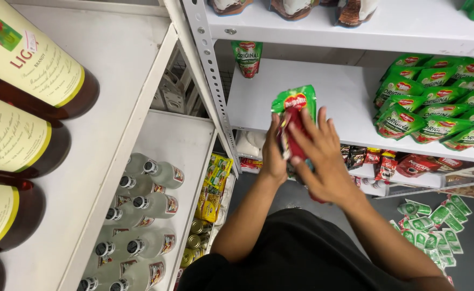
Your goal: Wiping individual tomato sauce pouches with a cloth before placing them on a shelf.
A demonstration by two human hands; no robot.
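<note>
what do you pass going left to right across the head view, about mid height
brown bottles with cream labels → clear bottles with black caps → yellow sachets → left hand → green and red pouch → right hand → pile of green pouches on the shelf

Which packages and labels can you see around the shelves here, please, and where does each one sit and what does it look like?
Green-and-red pouch: flat, between left hand and right hand.
Lone green pouch: upright at the back of the white shelf.
Pile of green pouches: shelf's right end.
Cream bottle labels: on dark bottles, left.
Clear bottles: red-labelled, lower left shelf.
Green sachets: scattered on floor.
</note>
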